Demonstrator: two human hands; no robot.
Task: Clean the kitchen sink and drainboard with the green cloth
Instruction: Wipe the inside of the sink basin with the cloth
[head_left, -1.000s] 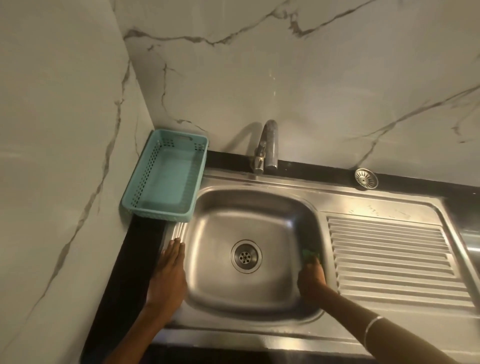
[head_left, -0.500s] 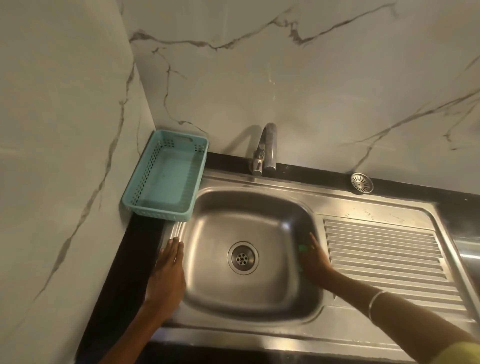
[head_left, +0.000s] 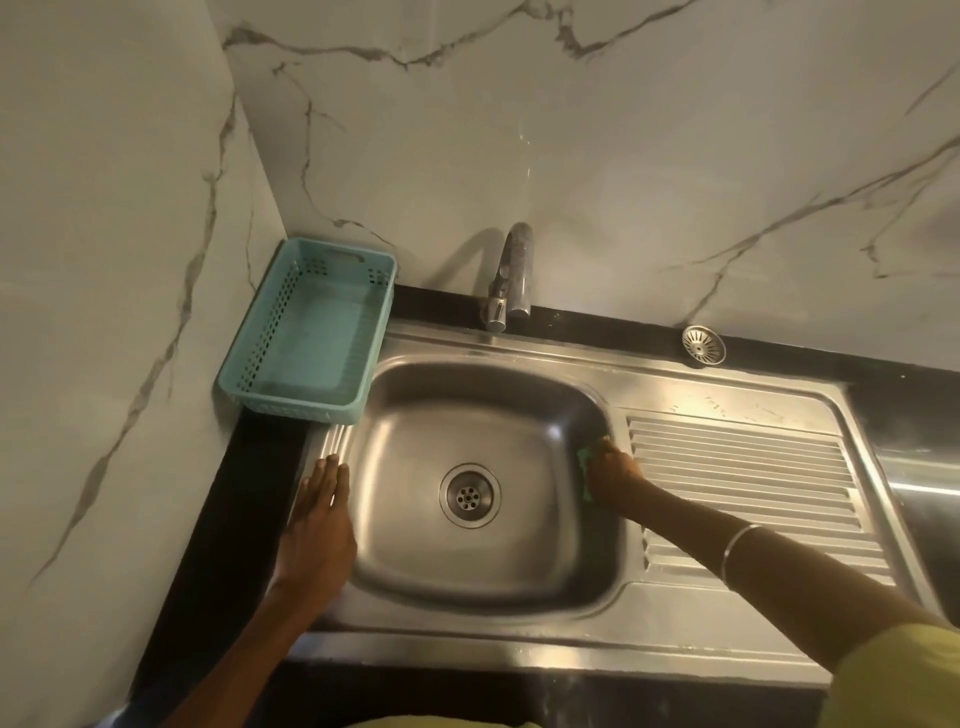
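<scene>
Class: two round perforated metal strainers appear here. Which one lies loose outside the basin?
The small strainer on the black ledge behind the drainboard; the other, the drain, is fitted in the sink floor.

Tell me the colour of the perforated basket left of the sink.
Light teal. The basket shows clearly in the head view, standing in the wall corner.

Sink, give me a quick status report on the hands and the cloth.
Left hand flat on the sink's left rim. Right hand presses the green cloth against the basin's right wall. Drainboard bare; nothing in the way.
</scene>
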